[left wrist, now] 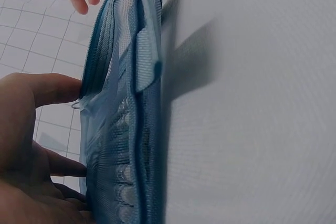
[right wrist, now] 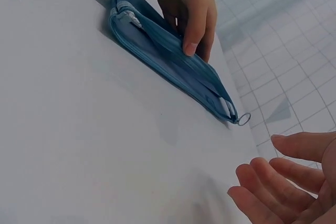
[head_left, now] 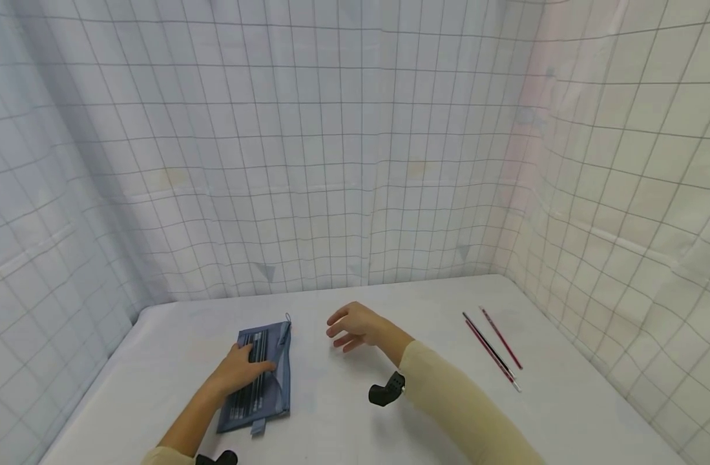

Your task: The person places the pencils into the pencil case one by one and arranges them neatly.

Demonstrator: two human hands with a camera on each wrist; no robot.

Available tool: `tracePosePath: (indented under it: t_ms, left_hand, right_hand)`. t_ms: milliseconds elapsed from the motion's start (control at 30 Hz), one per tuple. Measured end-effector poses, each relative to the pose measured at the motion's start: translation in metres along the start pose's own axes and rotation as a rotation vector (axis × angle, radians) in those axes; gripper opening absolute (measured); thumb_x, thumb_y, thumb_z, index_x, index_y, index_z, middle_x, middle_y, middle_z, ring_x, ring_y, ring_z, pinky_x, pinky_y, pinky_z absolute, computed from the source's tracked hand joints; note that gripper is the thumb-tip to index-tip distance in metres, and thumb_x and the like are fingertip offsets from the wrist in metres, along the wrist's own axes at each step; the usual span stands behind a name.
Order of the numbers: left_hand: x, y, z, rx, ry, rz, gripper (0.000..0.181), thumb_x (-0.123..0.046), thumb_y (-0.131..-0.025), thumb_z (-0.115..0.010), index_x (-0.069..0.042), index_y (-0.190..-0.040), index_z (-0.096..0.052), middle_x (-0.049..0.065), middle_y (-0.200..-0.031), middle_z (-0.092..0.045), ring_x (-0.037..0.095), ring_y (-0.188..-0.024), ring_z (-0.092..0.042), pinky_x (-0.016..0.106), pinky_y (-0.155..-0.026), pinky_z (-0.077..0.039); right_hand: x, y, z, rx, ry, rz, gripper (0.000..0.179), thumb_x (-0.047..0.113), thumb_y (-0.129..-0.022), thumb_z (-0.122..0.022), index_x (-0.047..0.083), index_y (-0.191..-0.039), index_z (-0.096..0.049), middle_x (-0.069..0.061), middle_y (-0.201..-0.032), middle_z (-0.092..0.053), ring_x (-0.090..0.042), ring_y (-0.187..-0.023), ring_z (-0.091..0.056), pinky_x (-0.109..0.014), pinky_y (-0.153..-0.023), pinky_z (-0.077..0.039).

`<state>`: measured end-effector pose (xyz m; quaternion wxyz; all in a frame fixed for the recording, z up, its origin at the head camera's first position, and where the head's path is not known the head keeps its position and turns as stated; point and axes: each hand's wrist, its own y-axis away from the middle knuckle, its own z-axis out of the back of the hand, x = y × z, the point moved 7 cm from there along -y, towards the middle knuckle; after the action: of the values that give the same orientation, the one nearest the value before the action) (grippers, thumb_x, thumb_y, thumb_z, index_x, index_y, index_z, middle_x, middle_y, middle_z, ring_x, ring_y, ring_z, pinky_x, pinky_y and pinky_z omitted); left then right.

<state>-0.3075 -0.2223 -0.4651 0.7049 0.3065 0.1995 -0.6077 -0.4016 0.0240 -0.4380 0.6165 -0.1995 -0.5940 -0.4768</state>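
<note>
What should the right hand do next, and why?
Perhaps reach across to the pencils: the right hand looks empty, the zipped pouch gapes open under the left hand, and those pencils lie loose outside it.

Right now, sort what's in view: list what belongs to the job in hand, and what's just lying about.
In the job:
- pencil case, unzipped, with the left hand on it
- right hand, empty, apart from the case

Lying about:
- three pencils, untouched on the table, though perhaps meant for the case
- grid curtain, just backdrop
</note>
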Motion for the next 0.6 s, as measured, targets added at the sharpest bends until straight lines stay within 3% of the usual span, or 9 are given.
tracePosePath:
  t_ms: [600]
  left_hand:
    - [-0.002,0.004,0.001,0.008,0.003,-0.009,0.099,-0.044,-0.095,-0.069,0.023,-0.15,-0.022,0.052,-0.153,-0.003,0.069,-0.14,-0.011,0.075,-0.111,-0.02]
  right_hand:
    - [-0.01,0.018,0.056,-0.085,0.049,-0.019,0.043,0.006,-0.093,-0.076,-0.005,-0.132,-0.064,-0.012,-0.107,-0.072,-0.029,-0.091,-0.074,-0.041,-0.076,-0.062]
